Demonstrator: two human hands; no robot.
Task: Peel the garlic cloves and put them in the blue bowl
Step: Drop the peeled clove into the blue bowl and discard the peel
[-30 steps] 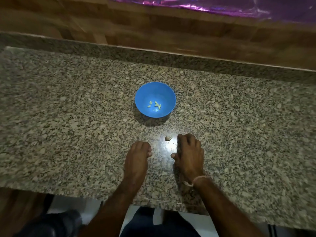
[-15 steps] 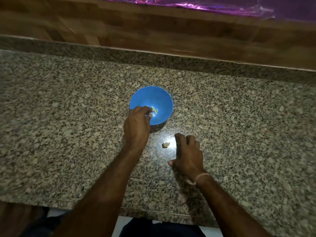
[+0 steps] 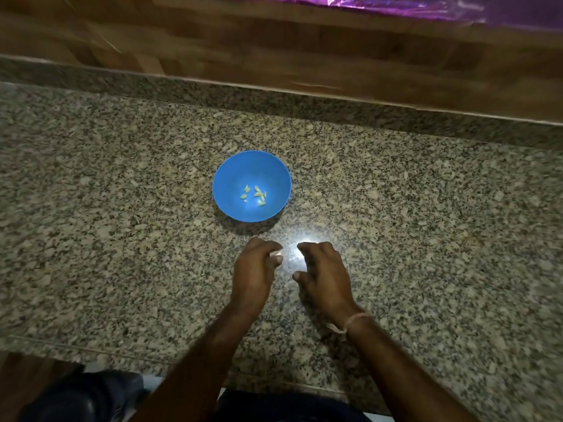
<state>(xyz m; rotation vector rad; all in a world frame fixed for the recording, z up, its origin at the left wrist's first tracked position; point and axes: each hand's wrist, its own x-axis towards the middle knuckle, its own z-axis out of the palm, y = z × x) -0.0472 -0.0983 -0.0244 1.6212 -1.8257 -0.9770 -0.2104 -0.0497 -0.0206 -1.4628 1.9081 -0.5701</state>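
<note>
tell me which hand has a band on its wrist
The right hand: a pale band is tied round its wrist. The left hand has a bare wrist.

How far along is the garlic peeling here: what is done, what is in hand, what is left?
Done: several peeled cloves lie in the blue bowl. In hand: the left hand, fingers curled, shows a pale bit at its tips, too small to call a clove; the right hand rests beside it on the counter, nothing visible in it. Left: no other clove shows.
</note>
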